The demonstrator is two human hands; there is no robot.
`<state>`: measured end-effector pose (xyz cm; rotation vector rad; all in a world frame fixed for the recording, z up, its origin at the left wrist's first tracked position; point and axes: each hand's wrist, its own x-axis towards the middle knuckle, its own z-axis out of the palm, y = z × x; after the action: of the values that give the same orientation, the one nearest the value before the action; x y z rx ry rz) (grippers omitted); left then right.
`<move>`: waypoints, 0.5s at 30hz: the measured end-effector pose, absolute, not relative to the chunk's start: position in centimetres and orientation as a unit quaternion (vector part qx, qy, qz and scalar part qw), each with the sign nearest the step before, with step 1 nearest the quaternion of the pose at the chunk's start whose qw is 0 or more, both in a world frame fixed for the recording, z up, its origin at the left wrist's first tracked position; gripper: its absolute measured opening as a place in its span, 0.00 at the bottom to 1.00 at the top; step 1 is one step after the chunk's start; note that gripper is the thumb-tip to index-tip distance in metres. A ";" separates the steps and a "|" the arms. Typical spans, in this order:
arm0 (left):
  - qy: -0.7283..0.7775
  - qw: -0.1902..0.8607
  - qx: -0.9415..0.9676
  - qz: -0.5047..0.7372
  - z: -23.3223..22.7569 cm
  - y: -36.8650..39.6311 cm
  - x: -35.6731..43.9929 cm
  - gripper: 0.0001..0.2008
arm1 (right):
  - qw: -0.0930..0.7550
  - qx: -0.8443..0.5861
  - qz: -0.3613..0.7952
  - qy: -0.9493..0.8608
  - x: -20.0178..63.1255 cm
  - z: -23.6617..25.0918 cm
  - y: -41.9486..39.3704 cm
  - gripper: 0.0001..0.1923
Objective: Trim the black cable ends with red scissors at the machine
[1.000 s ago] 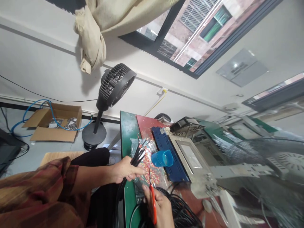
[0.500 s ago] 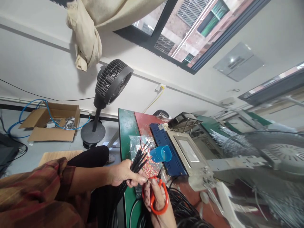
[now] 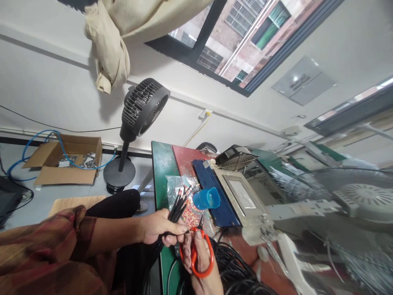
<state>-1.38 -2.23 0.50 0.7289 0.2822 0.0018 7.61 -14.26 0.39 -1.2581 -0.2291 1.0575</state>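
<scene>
A bundle of black cables [image 3: 177,209] is gripped in my left hand [image 3: 159,227], their stripped ends fanning out over the table. Orange-handled scissors [image 3: 209,262] hang in my right hand [image 3: 201,256], with the dark blades pointing away from me. The thumb and fingertips of both hands meet at the end of one cable, where a thin wire shows between them. Just beyond the hands lies a clear plastic bag [image 3: 173,184] strewn with small red and yellow bits [image 3: 192,213]. A blue cup [image 3: 207,198] stands beside it.
Coiled black cables [image 3: 236,266] lie right of my hands. Behind the cup sit a blue panel [image 3: 215,192] and a beige machine [image 3: 242,196]. A grey fan [image 3: 144,106] and an open cardboard box [image 3: 67,174] stand on the floor at left. A large fan [image 3: 359,200] is at right.
My right hand with the scissors has shifted slightly left, and the fingertips of both hands stay together at the cable end. The cable tips in my left hand have moved a little.
</scene>
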 end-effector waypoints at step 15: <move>0.095 0.912 0.398 -0.034 0.1 -1.7 -1.8 0.18 | 0.639 -0.559 0.520 -0.095 7.1 0.4 -14.5 0.22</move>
<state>-1.84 -1.72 0.08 0.8195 0.1957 -0.0703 7.13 -14.51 0.38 -1.2767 -0.2162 1.1863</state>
